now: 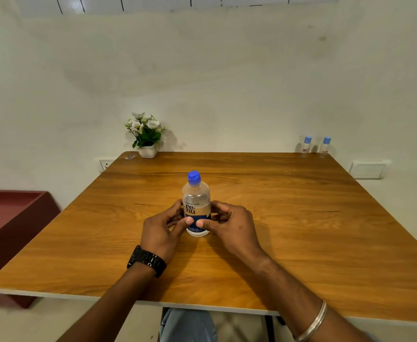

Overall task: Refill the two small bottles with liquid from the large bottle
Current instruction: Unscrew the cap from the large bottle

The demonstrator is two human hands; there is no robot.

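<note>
Head view, places taken from the large bottle (196, 206): it stands upright mid-table (301, 218), blue cap (194, 176) on, liquid level roughly halfway up as far as I can judge. Two small bottles (306, 144) (325, 145), both capped, upright, well apart from it at the far right corner against the wall. Potted plant (145, 134) far left of it at the back edge. Risks as I read them: nothing opened yet, so a pour is some way off; the small bottles have narrow necks, and tipping the large one fast would likely spill over the wood; reaching for the far corner with a loose hold could knock the tall bottle over. Left hand (161, 229), watch (147, 260) on its wrist, curls round the bottle's lower left side, thumb across the label. Right hand (229, 227), bangle (313, 324) on its forearm, wraps the lower right side likewise, thumb tip nearly meeting the other. Both hands clamped on the bottle, forearms coming in low over the near edge
</note>
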